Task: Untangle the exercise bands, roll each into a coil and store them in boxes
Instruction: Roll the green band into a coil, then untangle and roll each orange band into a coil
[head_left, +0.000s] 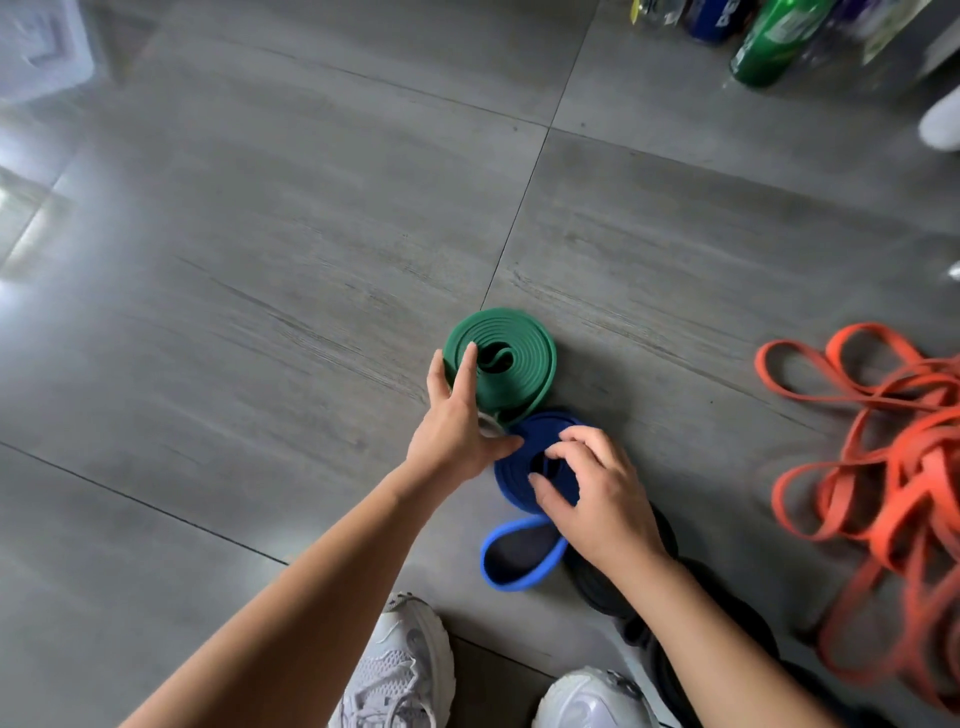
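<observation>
A green band (511, 358) lies rolled into a flat coil on the grey floor. My left hand (460, 421) rests on its near left side, index finger straight across the coil and thumb on the outer edge. Just below it sits a partly rolled dark blue band (519, 470). My right hand (592, 491) pinches the blue coil, thumb and fingers curled round its turns. The blue band's loose end (519, 558) forms a loop nearer to me. Black bands (675, 613) lie under my right forearm.
A tangled heap of orange bands (893, 467) fills the right side. Bottles and a green can (774, 41) stand at the top right. A translucent box (36, 47) sits at the top left. My white shoes (405, 670) are at the bottom edge.
</observation>
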